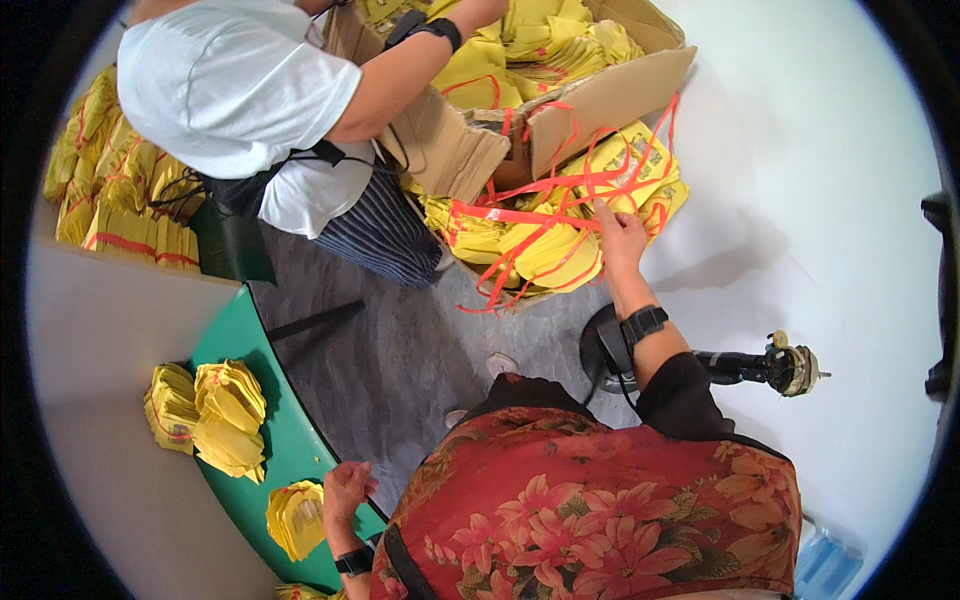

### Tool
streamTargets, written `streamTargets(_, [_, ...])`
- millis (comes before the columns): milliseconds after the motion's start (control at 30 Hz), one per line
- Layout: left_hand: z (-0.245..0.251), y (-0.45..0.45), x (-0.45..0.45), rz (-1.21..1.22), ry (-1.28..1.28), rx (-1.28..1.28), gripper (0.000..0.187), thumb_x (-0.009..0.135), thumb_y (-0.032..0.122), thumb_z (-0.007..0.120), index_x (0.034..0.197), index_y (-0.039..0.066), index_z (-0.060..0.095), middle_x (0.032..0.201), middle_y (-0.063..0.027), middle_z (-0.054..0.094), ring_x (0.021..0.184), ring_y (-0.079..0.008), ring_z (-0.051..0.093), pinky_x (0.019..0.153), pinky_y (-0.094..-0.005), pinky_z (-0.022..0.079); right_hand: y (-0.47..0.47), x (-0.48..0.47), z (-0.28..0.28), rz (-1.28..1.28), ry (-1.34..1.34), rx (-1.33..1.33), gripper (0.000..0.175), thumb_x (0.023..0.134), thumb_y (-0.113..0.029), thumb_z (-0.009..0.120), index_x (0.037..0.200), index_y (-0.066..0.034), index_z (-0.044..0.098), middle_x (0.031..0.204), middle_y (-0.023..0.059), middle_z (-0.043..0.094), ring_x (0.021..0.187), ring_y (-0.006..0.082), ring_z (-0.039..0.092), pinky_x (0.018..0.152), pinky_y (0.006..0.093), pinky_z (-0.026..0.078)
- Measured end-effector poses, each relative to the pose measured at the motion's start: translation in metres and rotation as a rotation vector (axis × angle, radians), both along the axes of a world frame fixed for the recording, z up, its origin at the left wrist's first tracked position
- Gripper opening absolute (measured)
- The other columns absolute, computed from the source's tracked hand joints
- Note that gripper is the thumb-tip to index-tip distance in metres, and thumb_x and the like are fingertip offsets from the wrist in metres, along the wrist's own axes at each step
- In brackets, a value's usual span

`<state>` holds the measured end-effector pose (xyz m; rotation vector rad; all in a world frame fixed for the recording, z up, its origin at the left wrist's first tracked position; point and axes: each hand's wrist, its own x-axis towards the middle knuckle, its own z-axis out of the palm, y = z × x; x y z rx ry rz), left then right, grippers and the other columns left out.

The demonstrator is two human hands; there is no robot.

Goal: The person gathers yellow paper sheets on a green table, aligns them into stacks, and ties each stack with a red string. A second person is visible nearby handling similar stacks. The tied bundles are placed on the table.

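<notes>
My right hand point(621, 234) reaches forward to the red plastic straps point(555, 217), its fingertips at a strap; whether they pinch it I cannot tell. The straps lie tangled over bundles of yellow paper pieces point(551, 259) in a cardboard box. My left hand point(348, 489) is half curled over the edge of the green table point(292, 442), with nothing seen in it. Beside it on the table lies a small yellow bundle point(295, 519); farther off are larger yellow bundles point(229, 412), at least one tied with a red strap.
A co-worker in a white shirt point(240, 90) bends over a second, open cardboard box point(615, 90) of yellow pieces. More strapped bundles point(120, 187) stand at the left. A black round base point(600, 349) and a dark pole stand near my right arm, by the white wall.
</notes>
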<state>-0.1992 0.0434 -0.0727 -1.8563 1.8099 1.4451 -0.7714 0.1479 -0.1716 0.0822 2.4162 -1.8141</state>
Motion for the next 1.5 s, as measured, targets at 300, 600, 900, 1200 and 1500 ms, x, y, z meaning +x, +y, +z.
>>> streamTargets(300, [0.024, -0.031, -0.115, -0.439, 0.140, -0.388, 0.021, 0.089, 0.015, 0.069, 0.103, -0.001, 0.066, 0.080, -0.0096, 0.072, 0.071, -0.0167, 0.068, 0.063, -0.0295, 0.054, 0.020, -0.001, 0.037, 0.203, -0.557, -0.637, 0.013, 0.091, -0.010, 0.066, 0.101, -0.0015, 0.066, 0.085, 0.0083, 0.069, 0.069, 0.0134, 0.062, 0.052, 0.0253, 0.042])
streamTargets(600, [0.046, -0.012, -0.300, -0.532, 0.852, -0.166, 0.073, 0.086, 0.008, 0.075, 0.148, 0.007, 0.037, 0.115, -0.0096, 0.067, 0.108, -0.0234, 0.065, 0.078, -0.0330, 0.056, 0.010, 0.099, 0.086, 0.772, -0.958, -1.053, 0.007, 0.096, -0.010, 0.062, 0.102, -0.0057, 0.062, 0.100, 0.0144, 0.071, 0.079, 0.0191, 0.069, 0.061, 0.0299, 0.052])
streamTargets(900, [0.075, -0.029, -0.237, -0.251, 0.633, 0.210, 0.020, 0.100, 0.019, 0.062, 0.090, 0.005, 0.072, 0.064, 0.0076, 0.051, 0.052, -0.0034, 0.043, 0.046, -0.0221, 0.031, 0.011, 0.079, 0.107, 0.779, -0.831, -0.961, 0.023, 0.101, -0.026, 0.059, 0.108, -0.0048, 0.064, 0.071, 0.0023, 0.059, 0.056, 0.0107, 0.052, 0.044, 0.0232, 0.035])
streamTargets(1200, [0.098, -0.073, 0.004, 0.554, 0.671, -0.351, 0.020, 0.101, 0.022, 0.059, 0.095, 0.004, 0.065, 0.052, 0.0091, 0.034, 0.041, -0.0018, 0.024, 0.037, -0.0219, 0.016, 0.023, -0.019, 0.157, 0.532, -0.545, -1.015, 0.020, 0.105, -0.027, 0.052, 0.105, -0.0098, 0.061, 0.070, -0.0035, 0.052, 0.056, 0.0086, 0.046, 0.043, 0.0208, 0.034])
streamTargets(1500, [0.123, -0.044, 0.179, 1.036, 0.692, -0.651, 0.024, 0.100, 0.033, 0.063, 0.102, 0.009, 0.064, 0.057, 0.0096, 0.025, 0.046, -0.0016, 0.021, 0.039, -0.0219, 0.017, 0.015, -0.056, 0.215, 0.702, -0.262, -1.038, 0.023, 0.107, -0.023, 0.046, 0.110, -0.0046, 0.058, 0.076, -0.0017, 0.048, 0.059, 0.0089, 0.043, 0.044, 0.0217, 0.033])
